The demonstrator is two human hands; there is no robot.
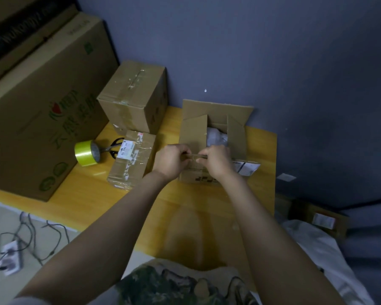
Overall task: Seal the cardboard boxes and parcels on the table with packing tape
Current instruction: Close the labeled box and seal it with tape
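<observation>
The open cardboard box [213,126] is matt brown corrugated board. The small parcel [131,159] shines under glossy clear tape and bears a white paper label [124,148]. The tape roll [85,156] is glossy yellow-green plastic film. The table [185,205] looks like smooth, glossy yellow wood. The tape strip [195,154] pinched between the left hand [172,159] and the right hand [216,159] is thin, clear, shiny film.

Tape roll [85,155] lies left of parcel [131,159]; open box [213,137] right.
</observation>
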